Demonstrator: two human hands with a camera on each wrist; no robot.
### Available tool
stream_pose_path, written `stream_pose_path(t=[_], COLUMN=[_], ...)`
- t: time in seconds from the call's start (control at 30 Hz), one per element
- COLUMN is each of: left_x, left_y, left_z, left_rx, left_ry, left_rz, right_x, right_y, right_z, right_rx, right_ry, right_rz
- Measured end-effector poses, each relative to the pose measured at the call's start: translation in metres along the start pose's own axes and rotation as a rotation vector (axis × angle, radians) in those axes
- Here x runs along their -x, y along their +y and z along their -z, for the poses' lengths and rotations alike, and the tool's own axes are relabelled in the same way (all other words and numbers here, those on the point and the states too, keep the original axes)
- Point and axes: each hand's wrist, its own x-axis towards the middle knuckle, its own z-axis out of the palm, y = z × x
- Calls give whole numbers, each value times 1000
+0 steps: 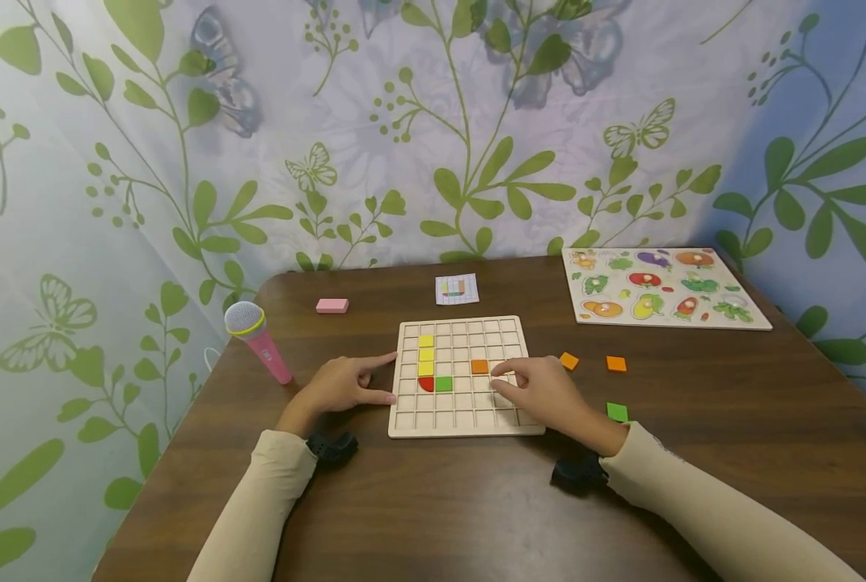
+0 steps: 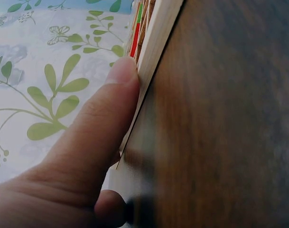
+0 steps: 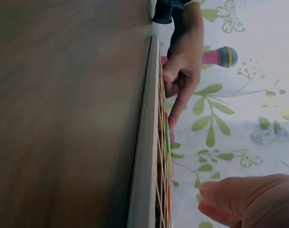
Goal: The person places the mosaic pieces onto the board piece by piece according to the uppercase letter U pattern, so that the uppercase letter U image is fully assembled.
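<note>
A wooden grid board (image 1: 411, 420) lies on the table. Three yellow square tiles (image 1: 426, 354) form a column on it, above a red rounded tile (image 1: 427, 384) and a green tile (image 1: 443, 384). My left hand (image 1: 341, 384) touches the board's left edge with spread thumb and index finger; its thumb (image 2: 106, 104) presses against the rim in the left wrist view. Over the right half of the board hovers my right hand (image 1: 542, 392), its fingertips just right of an orange tile (image 1: 479, 366) set in the grid. Nothing shows between those fingers (image 3: 225, 194).
To the right lie two loose orange tiles (image 1: 616, 364) and a green tile (image 1: 618, 412). Behind the board are a pattern card (image 1: 458, 289) and a pink block (image 1: 332, 305). A pink microphone (image 1: 268, 347) stands left; a vegetable puzzle (image 1: 665, 291) lies back right.
</note>
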Motion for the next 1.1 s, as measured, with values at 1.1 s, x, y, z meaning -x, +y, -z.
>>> stream_pose_path(t=[1.1], left_x=[2], left_y=[2], left_z=[0], left_rx=[20], left_ry=[3], left_rz=[3], right_x=[112], right_y=[77], right_z=[87], right_rx=[47], right_ry=[134], right_rz=[-157])
